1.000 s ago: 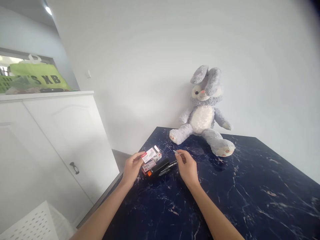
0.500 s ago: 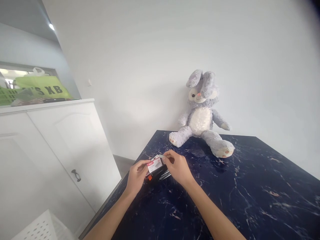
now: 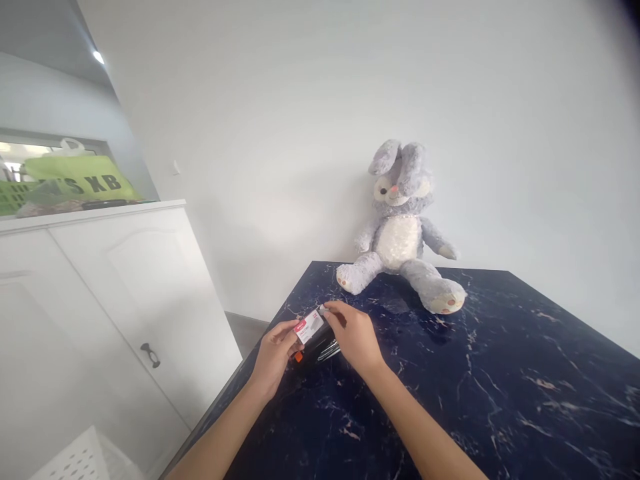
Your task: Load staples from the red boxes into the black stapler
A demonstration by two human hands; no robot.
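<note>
My left hand (image 3: 274, 352) grips a small white and red staple box (image 3: 309, 327) just above the dark marble table (image 3: 475, 380). My right hand (image 3: 351, 334) pinches a small silvery strip, perhaps staples (image 3: 324, 310), at the box's open end. Under both hands lies a black stapler (image 3: 320, 345) with an orange part at its left end, partly hidden by the box and my fingers.
A grey plush rabbit (image 3: 400, 230) sits at the table's far edge against the white wall. A white cabinet (image 3: 110, 293) stands to the left with a green bag (image 3: 75, 180) on top. A white perforated basket (image 3: 75, 460) is at the lower left.
My right hand moved left from beside the stapler to the end of the box with the small strip. My left hand tilted and shifted the box a little over the stapler.
</note>
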